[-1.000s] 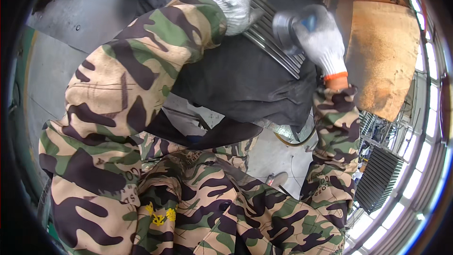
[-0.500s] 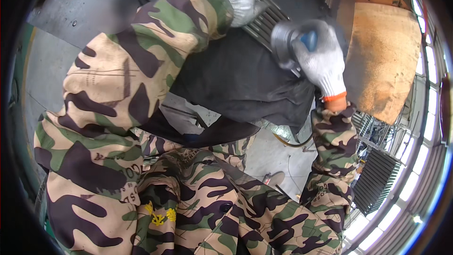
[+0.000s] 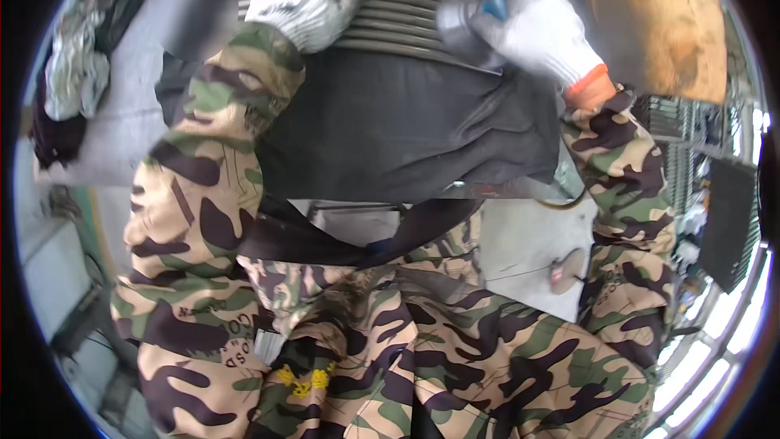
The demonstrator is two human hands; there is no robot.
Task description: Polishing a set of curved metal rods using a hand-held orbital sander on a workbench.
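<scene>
Gloved hands (image 3: 299, 6) at slender, dull-grey rods (image 3: 396, 19) in parallel.

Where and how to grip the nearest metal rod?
Probably mid-length on the nearest metal rod, between left hand and right hand, pinching from the wearer's side: it's long, thin; other rods line its far side, black cloth its near side.

Your fisheye view is brightly and softly lit. White panes (image 3: 704, 369) at your lower right glare, washed out; pale highlights streak the metal rods (image 3: 390, 20). Your right hand (image 3: 528, 20) is blurred, a grey oval (image 3: 195, 4) at upper left lies out of focus, and straight edges bow toward the blackened, blue-fringed rim.
</scene>
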